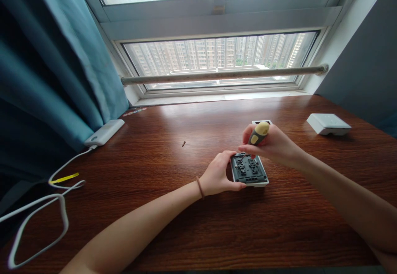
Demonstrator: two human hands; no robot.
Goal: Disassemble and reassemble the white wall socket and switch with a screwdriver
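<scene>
A square wall switch panel (252, 174) lies on the wooden table, its dark inner face with two raised mechanisms turned up and a white rim below. My left hand (218, 175) grips its left side, thumb along the near edge and fingers at the far corner. In my right hand (269, 144) is a screwdriver (259, 133) with a yellow and grey handle. It is tilted, and its thin shaft reaches down to the upper left part of the panel. Whether the tip sits in a screw is too small to tell.
A small brown screw-like piece (183, 144) lies left of the panel. A white box-like cover (328, 124) stands at the right. Partly hidden behind my right hand is a white-framed dark item (257, 122). On the left are a white power strip (104, 133), its cable and a yellow tag (65, 178).
</scene>
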